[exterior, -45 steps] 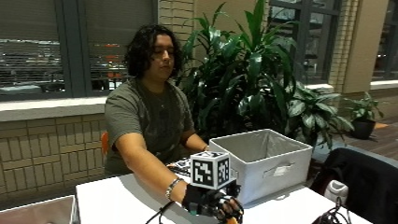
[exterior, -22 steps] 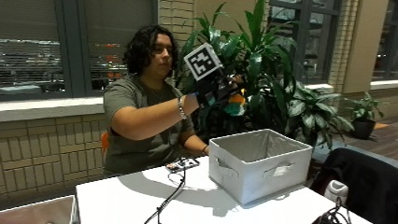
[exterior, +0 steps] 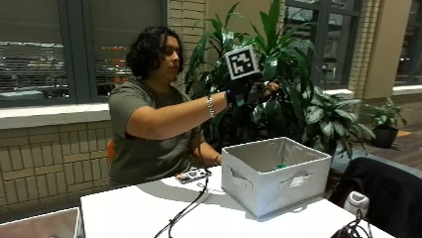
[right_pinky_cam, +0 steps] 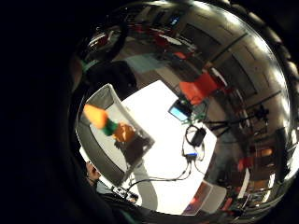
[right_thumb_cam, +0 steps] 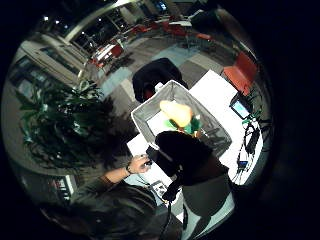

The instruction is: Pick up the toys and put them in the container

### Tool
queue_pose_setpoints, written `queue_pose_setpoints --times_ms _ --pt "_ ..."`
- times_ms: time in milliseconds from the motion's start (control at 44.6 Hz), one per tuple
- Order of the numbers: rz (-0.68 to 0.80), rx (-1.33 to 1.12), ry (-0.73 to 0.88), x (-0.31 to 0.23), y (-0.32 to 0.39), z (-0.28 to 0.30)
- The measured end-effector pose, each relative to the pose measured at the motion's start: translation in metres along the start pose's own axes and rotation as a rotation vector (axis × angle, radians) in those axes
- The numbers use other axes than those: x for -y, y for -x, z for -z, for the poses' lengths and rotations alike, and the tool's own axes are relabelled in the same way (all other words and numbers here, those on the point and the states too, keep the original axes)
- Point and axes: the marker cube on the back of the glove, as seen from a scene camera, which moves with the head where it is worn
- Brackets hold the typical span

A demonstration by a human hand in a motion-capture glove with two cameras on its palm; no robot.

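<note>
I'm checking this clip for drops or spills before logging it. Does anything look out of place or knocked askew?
Nothing stands out. The white container sits upright on the table, and the orange and green toy shows over its open inside in the palm views. The gloved right hand is raised high above the container.

Warm, even indoor light fills the outside view, with dark windows behind the seated person. The white worktop [exterior: 131, 213] shows soft shadows beside the container [exterior: 276, 174]. Both palm views bend strongly toward black rims; the worktop glares nearly blown-out, ceiling lights streak at the edges, and the orange toy [right_pinky_cam: 105, 122] is motion-blurred.
</note>
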Motion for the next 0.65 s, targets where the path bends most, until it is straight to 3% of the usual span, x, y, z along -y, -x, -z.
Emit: queue_pose_setpoints --times_ms 67,314,471,651 --pt "-0.001 -0.115 0.000 -0.026 -0.023 -0.005" --pt "-0.044 -0.159 0.047 -0.149 -0.057 -0.023" --pt "-0.112 -0.012 0.141 -0.241 -0.063 -0.065" --pt "-0.165 0.076 0.175 -0.272 -0.067 -0.084"
